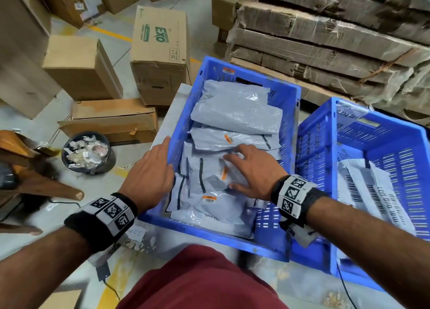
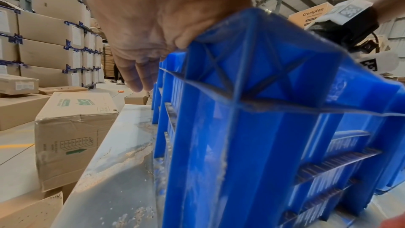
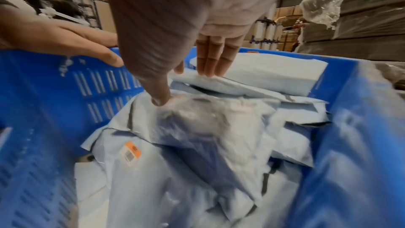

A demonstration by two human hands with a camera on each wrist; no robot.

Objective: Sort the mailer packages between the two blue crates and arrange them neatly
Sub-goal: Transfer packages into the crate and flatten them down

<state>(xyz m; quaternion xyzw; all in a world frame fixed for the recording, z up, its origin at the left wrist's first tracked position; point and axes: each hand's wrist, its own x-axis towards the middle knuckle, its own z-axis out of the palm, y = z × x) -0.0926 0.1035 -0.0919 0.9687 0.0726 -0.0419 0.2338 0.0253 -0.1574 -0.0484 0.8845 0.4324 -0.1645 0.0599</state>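
Left crate [image 1: 288,103] set on pale table [image 2: 114,171]; filled with grey mailers [image 1: 235,113], overlapped in loose layers. Right crate [image 1: 395,145] placed just beside it; few white mailers [image 1: 372,192] held inside, leaned against wall.

Left hand [image 1: 151,176] laid over left rim of left crate; thumb hooked inside wall, fingers extended along outer side, nothing pinched.

Right hand [image 1: 253,171] pressed flat on top mailer [image 1: 209,176] in near half of left crate; fingers [image 3: 210,58] straight, close together, thumb spread aside, tip touching mailer.

Cardboard boxes [image 1: 160,52] and round bin [image 1: 88,152] seen on floor at left.

Blue slotted crates [image 1: 288,131] hold grey mailers [image 1: 237,113].
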